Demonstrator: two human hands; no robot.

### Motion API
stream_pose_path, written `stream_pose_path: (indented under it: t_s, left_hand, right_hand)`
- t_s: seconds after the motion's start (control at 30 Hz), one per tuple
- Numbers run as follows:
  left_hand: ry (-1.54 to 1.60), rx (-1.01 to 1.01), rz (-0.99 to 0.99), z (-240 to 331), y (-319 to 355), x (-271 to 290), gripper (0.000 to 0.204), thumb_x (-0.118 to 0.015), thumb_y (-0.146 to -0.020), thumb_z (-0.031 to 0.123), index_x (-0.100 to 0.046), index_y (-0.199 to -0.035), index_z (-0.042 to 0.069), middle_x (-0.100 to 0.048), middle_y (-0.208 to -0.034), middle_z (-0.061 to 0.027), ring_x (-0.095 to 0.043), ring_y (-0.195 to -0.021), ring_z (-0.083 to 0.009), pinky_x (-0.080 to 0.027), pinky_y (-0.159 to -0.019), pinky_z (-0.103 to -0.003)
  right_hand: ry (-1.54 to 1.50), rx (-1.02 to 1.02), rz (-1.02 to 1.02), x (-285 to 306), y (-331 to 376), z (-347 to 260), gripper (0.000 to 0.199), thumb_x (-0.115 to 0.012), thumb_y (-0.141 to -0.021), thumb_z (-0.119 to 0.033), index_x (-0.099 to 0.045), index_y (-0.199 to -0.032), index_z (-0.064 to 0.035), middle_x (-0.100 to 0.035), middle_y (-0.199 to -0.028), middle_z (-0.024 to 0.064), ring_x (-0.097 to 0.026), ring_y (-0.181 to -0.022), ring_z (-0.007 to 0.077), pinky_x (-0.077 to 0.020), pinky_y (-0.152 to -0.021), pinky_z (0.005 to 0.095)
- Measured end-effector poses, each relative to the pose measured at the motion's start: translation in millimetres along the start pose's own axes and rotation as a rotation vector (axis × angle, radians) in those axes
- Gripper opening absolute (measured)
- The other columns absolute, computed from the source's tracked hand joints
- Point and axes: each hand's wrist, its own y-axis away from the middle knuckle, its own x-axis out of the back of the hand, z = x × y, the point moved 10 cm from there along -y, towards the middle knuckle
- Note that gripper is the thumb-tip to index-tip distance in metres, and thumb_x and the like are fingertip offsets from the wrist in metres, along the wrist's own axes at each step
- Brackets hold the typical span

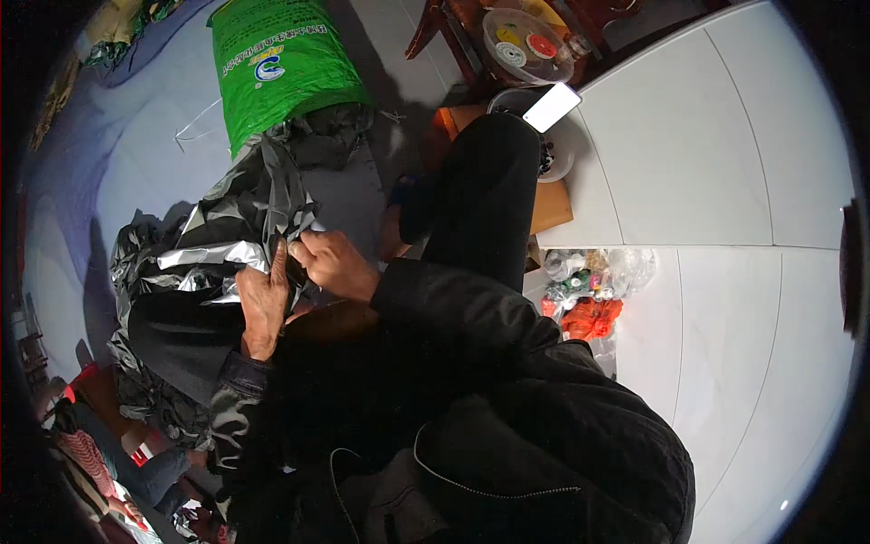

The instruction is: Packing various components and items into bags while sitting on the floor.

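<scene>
L hand (pixel 263 304) & R hand (pixel 333 261) are side by side, both closed on crumpled black-and-silver film (pixel 227 227): L w/ thumb up along a fold, R curled in what looks like a pinch, fingertips partly hidden, so can't tell exact hold. Film spreads out past the hands & down around the L knee (pixel 177 331). Prob. v. light, limp & thin; silver side likely slick, creases easily, might tear if yanked. Best hold: bunched fold, several layers betw. thumb & fingers, approx. where the hands are; a single loose edge would prob. slip. Farther out, more dark film shows by the near end of the green sack (pixel 285 68); can't tell if same piece.
</scene>
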Motion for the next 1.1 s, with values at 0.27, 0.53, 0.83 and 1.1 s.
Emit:
stream_pose_path:
  t_s: [0.27, 0.53, 0.83, 1.1]
  left_hand:
    - [-0.001, -0.065, 0.027, 5.4, 2.1, 0.6, 0.032, -0.058, -0.098, 0.025, -0.063, -0.087, -0.005, -0.049, -0.060, -0.0235, -0.033, -0.049, -0.0265, -0.035, -0.046, -0.040]
    - [-0.056, -0.092, 0.014, 5.7, 3.6, 0.3, 0.029, -0.058, -0.098, 0.023, -0.064, -0.089, -0.004, -0.051, -0.062, -0.0247, -0.040, -0.048, -0.0320, -0.037, -0.047, -0.041]
    - [0.058, -0.103, 0.094, 7.4, -1.7, 8.5, 0.028, -0.057, -0.098, 0.023, -0.063, -0.096, -0.004, -0.053, -0.067, -0.0267, -0.040, -0.054, -0.0388, -0.038, -0.050, -0.041]
    - [-0.036, -0.037, 0.000, 4.0, -0.8, 1.9, 0.027, -0.060, -0.097, 0.025, -0.066, -0.098, -0.002, -0.061, -0.073, -0.0264, -0.060, -0.068, -0.0455, -0.046, -0.056, -0.042]
  right_hand:
    - [-0.415, -0.357, -0.245, -12.1, -1.8, 19.5, 0.028, -0.052, -0.093, -0.021, -0.056, -0.079, 0.0023, -0.058, -0.066, 0.0136, -0.058, -0.057, 0.0283, -0.0456, -0.053, 0.0391]
    - [-0.747, -0.910, -0.473, -45.3, 30.6, 42.0, 0.026, -0.051, -0.095, -0.021, -0.058, -0.082, 0.0005, -0.055, -0.066, 0.0143, -0.058, -0.057, 0.0277, -0.0462, -0.052, 0.0393]
    - [-0.035, -0.089, -0.076, -5.0, -0.8, -1.4, 0.016, -0.052, -0.087, -0.013, -0.059, -0.096, -0.0013, -0.054, -0.077, 0.0130, -0.059, -0.071, 0.0317, -0.0459, -0.059, 0.0450]
    - [-0.027, -0.033, -0.184, -15.2, 1.2, 6.3, 0.016, -0.052, -0.087, -0.014, -0.061, -0.094, -0.0018, -0.055, -0.077, 0.0121, -0.059, -0.071, 0.0324, -0.0459, -0.060, 0.0461]
